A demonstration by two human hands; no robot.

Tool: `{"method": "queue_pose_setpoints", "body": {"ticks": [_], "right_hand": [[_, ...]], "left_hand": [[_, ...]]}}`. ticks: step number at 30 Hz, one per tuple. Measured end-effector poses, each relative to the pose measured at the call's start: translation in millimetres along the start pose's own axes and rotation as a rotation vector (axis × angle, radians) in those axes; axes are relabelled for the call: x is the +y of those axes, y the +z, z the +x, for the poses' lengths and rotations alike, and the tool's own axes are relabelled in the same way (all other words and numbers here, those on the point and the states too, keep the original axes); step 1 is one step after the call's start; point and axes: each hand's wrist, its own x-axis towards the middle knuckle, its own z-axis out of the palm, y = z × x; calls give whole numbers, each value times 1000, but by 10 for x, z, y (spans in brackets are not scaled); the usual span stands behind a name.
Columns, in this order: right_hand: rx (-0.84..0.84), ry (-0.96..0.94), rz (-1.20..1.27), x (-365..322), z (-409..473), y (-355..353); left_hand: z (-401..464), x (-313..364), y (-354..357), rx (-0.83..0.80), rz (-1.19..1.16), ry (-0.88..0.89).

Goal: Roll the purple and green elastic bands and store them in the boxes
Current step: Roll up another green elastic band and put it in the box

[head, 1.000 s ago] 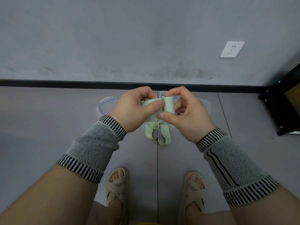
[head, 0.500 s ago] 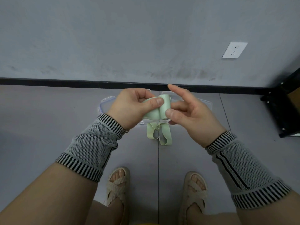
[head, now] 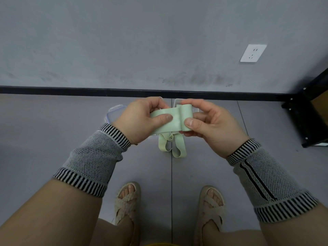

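I hold a pale green elastic band (head: 174,119) in the air between both hands, above the floor. My left hand (head: 142,119) grips its left part, thumb pressed on the flat face. My right hand (head: 211,123) pinches the rolled right end between thumb and fingers. Loose loops of the band hang down below my hands. Clear plastic boxes (head: 115,113) lie on the floor behind my hands, mostly hidden. No purple band is visible.
A grey wall with a black skirting strip (head: 71,90) runs across just beyond the boxes. A white wall socket (head: 253,53) sits upper right. A black metal rack (head: 308,114) stands at the right edge. My sandalled feet (head: 126,201) are below.
My right hand's fingers, spread half a second ago, have closed again on the rolled end. The band between my hands is now stretched out wider and flatter.
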Motion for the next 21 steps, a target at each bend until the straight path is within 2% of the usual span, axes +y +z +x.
{"method": "queue_pose_setpoints", "body": {"ticks": [6, 21], "right_hand": [[44, -25, -51, -13, 14, 27], [188, -76, -325, 18, 70, 180]], "left_hand": [[13, 0, 27, -4, -14, 22], [29, 51, 125, 2, -153, -48]]}}
